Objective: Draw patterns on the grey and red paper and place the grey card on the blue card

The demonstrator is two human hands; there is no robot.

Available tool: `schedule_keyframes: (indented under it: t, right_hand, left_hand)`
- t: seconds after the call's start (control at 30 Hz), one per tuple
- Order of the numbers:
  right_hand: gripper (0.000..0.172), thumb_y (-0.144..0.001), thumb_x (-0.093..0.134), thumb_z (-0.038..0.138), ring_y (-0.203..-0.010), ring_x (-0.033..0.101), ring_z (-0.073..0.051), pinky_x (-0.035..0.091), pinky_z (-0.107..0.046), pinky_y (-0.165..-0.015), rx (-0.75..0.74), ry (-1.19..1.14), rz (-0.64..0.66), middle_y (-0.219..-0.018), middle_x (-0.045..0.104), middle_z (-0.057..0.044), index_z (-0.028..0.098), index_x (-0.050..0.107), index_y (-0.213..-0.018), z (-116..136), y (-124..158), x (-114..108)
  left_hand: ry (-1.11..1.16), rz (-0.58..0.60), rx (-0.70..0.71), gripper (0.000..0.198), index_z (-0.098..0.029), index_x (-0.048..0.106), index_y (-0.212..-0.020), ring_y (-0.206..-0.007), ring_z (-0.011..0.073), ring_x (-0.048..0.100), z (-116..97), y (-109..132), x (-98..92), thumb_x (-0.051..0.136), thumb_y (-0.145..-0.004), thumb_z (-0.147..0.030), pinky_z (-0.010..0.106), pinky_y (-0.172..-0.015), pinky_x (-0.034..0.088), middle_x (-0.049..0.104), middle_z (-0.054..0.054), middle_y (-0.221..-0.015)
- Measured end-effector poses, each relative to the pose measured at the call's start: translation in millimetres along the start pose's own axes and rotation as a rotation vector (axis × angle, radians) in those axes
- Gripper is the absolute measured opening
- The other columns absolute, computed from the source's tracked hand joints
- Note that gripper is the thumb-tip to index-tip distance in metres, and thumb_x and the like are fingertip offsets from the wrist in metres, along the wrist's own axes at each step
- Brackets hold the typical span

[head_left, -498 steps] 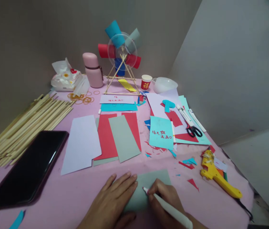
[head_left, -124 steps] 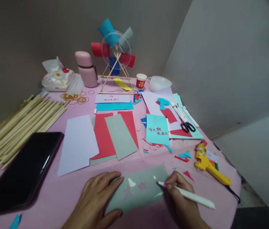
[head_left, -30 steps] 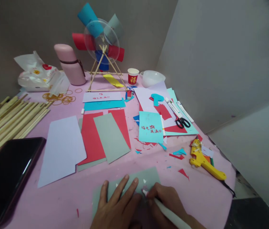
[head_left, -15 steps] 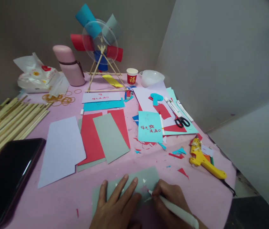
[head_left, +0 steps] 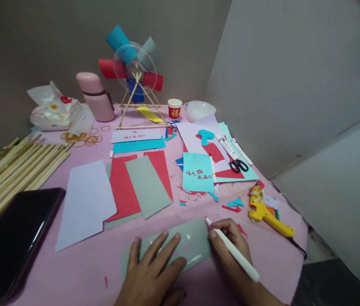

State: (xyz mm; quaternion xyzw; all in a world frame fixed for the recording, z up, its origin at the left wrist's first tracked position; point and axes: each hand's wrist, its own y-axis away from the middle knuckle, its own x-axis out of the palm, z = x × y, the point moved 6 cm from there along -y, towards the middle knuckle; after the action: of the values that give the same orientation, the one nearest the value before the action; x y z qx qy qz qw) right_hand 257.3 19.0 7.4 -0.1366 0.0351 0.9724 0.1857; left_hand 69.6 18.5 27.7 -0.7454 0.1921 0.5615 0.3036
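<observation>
My left hand (head_left: 154, 265) lies flat with its fingers spread on a grey-green paper strip (head_left: 195, 231) at the table's front. Faint pink marks and several small white patches show on that strip. Between the fingers of my right hand (head_left: 232, 246) is a white marker (head_left: 235, 253), its pink tip at the strip's upper right corner. Beyond the hands lie a grey paper strip (head_left: 150, 185), red paper (head_left: 122, 182) and a white sheet (head_left: 86, 204). A light-blue card (head_left: 198, 172) with red handwriting lies farther right.
A yellow glue gun (head_left: 271, 216) and scissors (head_left: 239, 165) are on the right. A black phone (head_left: 17, 238) and wooden sticks (head_left: 23, 165) lie left. At the back stand a paper-bladed stick wheel (head_left: 135, 80), a pink bottle (head_left: 97, 97) and a paper cup (head_left: 174, 109).
My right hand has lifted the marker from the pink drawing mid-strip and moved it up and right to the corner. The left hand stays spread on the strip. The view has tilted slightly upward.
</observation>
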Motion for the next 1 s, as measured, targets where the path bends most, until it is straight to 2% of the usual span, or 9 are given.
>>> schedule_keyframes:
  t: [0.17,0.27,0.37,0.5,0.57,0.7,0.8,0.9,1.0]
  right_hand:
    - [0.020,-0.088,0.049,0.035,-0.085,0.060,-0.018,0.046,-0.027,-0.073,-0.074,0.081,0.039,-0.100,0.062,-0.006,0.022,0.049,-0.104,19,-2,4]
    - [0.020,-0.089,0.047,0.036,-0.073,0.059,-0.017,0.046,-0.026,-0.065,-0.100,0.128,0.143,-0.088,0.063,-0.004,0.021,0.052,-0.101,24,-3,11]
    - [0.019,-0.086,0.050,0.037,-0.065,0.055,-0.017,0.044,-0.024,-0.058,-0.100,0.074,0.163,-0.075,0.060,-0.002,0.019,0.055,-0.089,23,-3,14]
    - [0.018,-0.082,0.056,0.037,-0.063,0.051,-0.016,0.041,-0.024,-0.056,-0.068,-0.036,0.110,-0.071,0.055,0.001,0.020,0.054,-0.085,19,-5,9]
    - [0.017,-0.082,0.057,0.036,-0.061,0.047,-0.014,0.039,-0.023,-0.056,-0.069,-0.068,0.096,-0.070,0.052,0.002,0.020,0.054,-0.086,18,-6,6]
    - [0.016,-0.081,0.059,0.035,-0.061,0.045,-0.013,0.037,-0.022,-0.055,-0.074,-0.113,0.073,-0.071,0.051,0.002,0.021,0.054,-0.084,16,-9,2]
    - [0.014,-0.081,0.060,0.033,-0.062,0.047,-0.014,0.038,-0.022,-0.055,-0.085,-0.134,0.053,-0.072,0.053,0.002,0.021,0.055,-0.084,15,-9,0]
    - [0.012,-0.081,0.061,0.031,-0.066,0.054,-0.016,0.042,-0.024,-0.059,-0.142,-0.138,-0.006,-0.075,0.059,0.000,0.021,0.056,-0.086,19,-7,-7]
    - [0.007,-0.081,0.059,0.026,-0.084,0.061,-0.021,0.047,-0.030,-0.072,-0.249,-0.129,-0.033,-0.089,0.067,-0.005,0.023,0.058,-0.086,25,-4,-17]
  left_hand:
    - [-0.002,-0.083,0.019,0.032,-0.035,0.061,-0.098,-0.120,0.0239,0.047,6,2,-1.5,0.050,-0.079,-0.013,0.058,-0.106,0.012,0.057,-0.003,-0.128]
    - [0.026,-0.083,0.061,0.042,-0.036,0.060,-0.102,-0.120,0.0237,0.047,5,3,-4.2,0.043,-0.079,-0.005,0.059,-0.102,0.025,0.056,-0.002,-0.130]
    - [0.098,-0.044,0.039,0.047,-0.035,0.058,-0.106,-0.122,0.0216,0.046,5,2,-12.6,0.040,-0.079,-0.002,0.053,-0.099,0.036,0.054,0.001,-0.130]
    - [0.147,-0.173,-0.136,0.034,-0.029,0.051,-0.118,-0.125,0.0235,0.042,30,5,-32.5,0.045,-0.087,-0.020,0.048,-0.098,0.040,0.046,0.008,-0.136]
    - [0.134,-0.212,-0.250,0.035,-0.026,0.047,-0.123,-0.119,0.0246,0.048,50,10,-36.8,0.044,-0.088,-0.027,0.049,-0.093,0.044,0.051,0.009,-0.131]
    - [0.211,-0.184,-0.417,0.032,-0.027,0.052,-0.118,-0.104,0.0226,0.060,82,20,-36.8,0.042,-0.088,-0.036,0.046,-0.087,0.049,0.066,0.004,-0.110]
    - [0.391,-0.117,-0.475,0.027,-0.026,0.061,-0.105,-0.093,0.0191,0.065,87,21,-39.6,0.044,-0.087,-0.040,0.035,-0.080,0.053,0.070,0.000,-0.100]
    - [0.481,-0.165,-0.452,0.020,-0.028,0.063,-0.095,-0.083,0.0138,0.067,80,21,-56.2,0.047,-0.087,-0.038,0.022,-0.071,0.054,0.071,-0.004,-0.091]
    - [0.355,-0.349,-0.213,0.017,-0.030,0.062,-0.099,-0.087,0.0111,0.066,63,27,-79.4,0.050,-0.087,-0.031,0.018,-0.074,0.053,0.071,-0.006,-0.095]
